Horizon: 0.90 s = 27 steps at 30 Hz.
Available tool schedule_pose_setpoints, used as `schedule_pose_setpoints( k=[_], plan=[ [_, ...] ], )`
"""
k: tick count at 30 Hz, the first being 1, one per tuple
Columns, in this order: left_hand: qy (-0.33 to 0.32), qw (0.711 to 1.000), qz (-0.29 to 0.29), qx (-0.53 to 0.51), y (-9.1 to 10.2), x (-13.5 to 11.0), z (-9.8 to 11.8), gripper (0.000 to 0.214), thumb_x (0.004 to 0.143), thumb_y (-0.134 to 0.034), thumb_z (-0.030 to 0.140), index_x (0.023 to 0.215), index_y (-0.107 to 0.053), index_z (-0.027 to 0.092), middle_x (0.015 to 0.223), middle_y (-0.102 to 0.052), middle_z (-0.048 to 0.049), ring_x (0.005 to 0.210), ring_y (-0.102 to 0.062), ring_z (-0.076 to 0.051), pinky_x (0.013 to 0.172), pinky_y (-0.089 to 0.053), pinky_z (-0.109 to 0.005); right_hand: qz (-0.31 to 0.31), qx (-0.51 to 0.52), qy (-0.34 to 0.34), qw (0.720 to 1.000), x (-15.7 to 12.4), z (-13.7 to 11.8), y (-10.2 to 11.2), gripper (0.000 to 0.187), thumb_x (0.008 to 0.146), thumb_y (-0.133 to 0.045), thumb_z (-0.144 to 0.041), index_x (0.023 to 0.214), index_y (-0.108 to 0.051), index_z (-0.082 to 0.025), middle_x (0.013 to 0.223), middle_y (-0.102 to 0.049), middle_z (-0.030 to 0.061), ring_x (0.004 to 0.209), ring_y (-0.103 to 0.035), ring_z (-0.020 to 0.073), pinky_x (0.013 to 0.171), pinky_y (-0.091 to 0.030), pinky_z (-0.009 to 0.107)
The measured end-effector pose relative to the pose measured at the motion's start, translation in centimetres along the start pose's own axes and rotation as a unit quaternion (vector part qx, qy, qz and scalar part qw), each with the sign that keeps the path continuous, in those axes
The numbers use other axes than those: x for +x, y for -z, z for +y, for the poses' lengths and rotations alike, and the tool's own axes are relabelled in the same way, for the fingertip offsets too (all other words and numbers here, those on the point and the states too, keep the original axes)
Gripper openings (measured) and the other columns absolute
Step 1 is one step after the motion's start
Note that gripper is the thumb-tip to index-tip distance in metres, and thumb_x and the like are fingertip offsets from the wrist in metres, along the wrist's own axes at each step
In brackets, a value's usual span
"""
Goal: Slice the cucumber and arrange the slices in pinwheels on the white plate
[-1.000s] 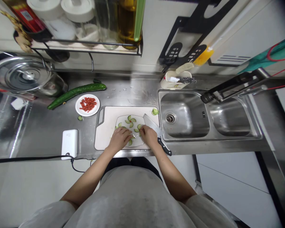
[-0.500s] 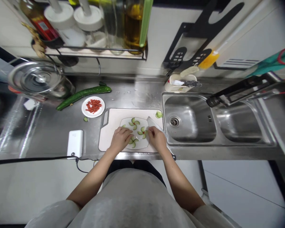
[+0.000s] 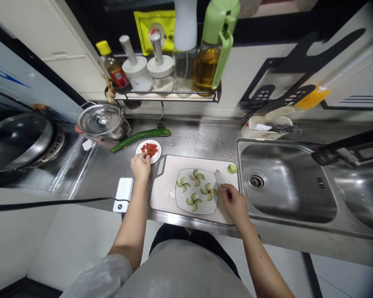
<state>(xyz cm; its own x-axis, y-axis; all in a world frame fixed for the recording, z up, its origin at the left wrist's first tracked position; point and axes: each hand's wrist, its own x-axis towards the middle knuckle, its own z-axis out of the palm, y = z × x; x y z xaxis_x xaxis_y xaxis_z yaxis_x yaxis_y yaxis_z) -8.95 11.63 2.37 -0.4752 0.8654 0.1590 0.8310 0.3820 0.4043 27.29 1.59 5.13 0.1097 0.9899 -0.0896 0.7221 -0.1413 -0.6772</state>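
Observation:
My left hand [image 3: 141, 166] reaches over the near left rim of a small white plate [image 3: 158, 155] of chopped red pieces [image 3: 149, 149]. Its fingers are drawn together at those pieces; whatever is between the tips is hidden. My right hand [image 3: 235, 203] hovers at the right side of a clear, rounded-square plate [image 3: 182, 202], over a knife [image 3: 221, 178]. Its fingers are curled in a pinch, and I cannot make out anything in them. Several pinwheels of cucumber slices [image 3: 194, 201] lie on the clear plate; some have red centres. Under it is a white cutting board [image 3: 161, 198].
Cucumber slices [image 3: 232, 168] are stacked at the board's upper right corner. A long cucumber [image 3: 139, 138] lies behind the white plate, near a lidded pot [image 3: 104, 121]. On the left is a white power bank [image 3: 123, 193] with a cable. A steel sink [image 3: 286, 186] borders the board's right.
My left hand has gone from the clear plate leftward to the red pieces. My right hand remains by the clear plate's right edge. The view has swung up and to the left.

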Motion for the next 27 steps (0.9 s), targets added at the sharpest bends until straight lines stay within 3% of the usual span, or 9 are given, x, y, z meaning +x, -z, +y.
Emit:
schedule_pose_setpoints(
  k=[5,17,23,27],
  plan=[
    [0.002,0.998,-0.048,0.026,-1.0,2.3,0.6,0.023,0.085,-0.054,0.031,0.1,-0.07,0.025,0.109,-0.064,-0.0088,0.104,-0.052,-0.027,0.089,-0.04,-0.037,0.0,0.006,0.005,1.0,0.0,0.2,0.3,0.042,0.086,-0.043,-0.05,0.096,-0.067,-0.016,0.057,-0.055,0.0005,0.053,-0.051,0.0155,0.055,-0.037,0.026],
    [0.021,0.992,-0.085,0.09,-2.1,3.2,1.5,0.023,0.082,-0.055,0.034,0.095,-0.071,0.025,0.114,-0.063,-0.0112,0.109,-0.052,-0.03,0.088,-0.042,-0.04,-0.002,-0.004,0.002,1.0,-0.4,1.0,0.4,0.046,0.087,-0.042,-0.054,0.095,-0.067,-0.017,0.058,-0.056,0.0016,0.054,-0.051,0.016,0.056,-0.036,0.026],
    [0.132,0.982,-0.129,0.043,-1.8,3.7,1.8,0.02,0.073,-0.063,0.032,0.091,-0.071,0.029,0.109,-0.067,-0.0084,0.101,-0.059,-0.029,0.082,-0.046,-0.04,-0.006,-0.007,-0.001,1.0,-0.6,0.6,0.5,0.044,0.087,-0.041,-0.052,0.095,-0.067,-0.017,0.058,-0.056,0.0013,0.054,-0.05,0.0157,0.056,-0.035,0.026],
    [0.166,0.979,-0.115,-0.028,-1.4,3.7,1.6,0.018,0.071,-0.065,0.035,0.086,-0.071,0.027,0.099,-0.071,-0.0083,0.089,-0.063,-0.026,0.077,-0.046,-0.037,-0.01,-0.005,0.001,1.0,-0.9,0.4,0.6,0.041,0.088,-0.042,-0.048,0.097,-0.066,-0.017,0.064,-0.06,0.0027,0.058,-0.052,0.0162,0.058,-0.036,0.026]
  ],
)
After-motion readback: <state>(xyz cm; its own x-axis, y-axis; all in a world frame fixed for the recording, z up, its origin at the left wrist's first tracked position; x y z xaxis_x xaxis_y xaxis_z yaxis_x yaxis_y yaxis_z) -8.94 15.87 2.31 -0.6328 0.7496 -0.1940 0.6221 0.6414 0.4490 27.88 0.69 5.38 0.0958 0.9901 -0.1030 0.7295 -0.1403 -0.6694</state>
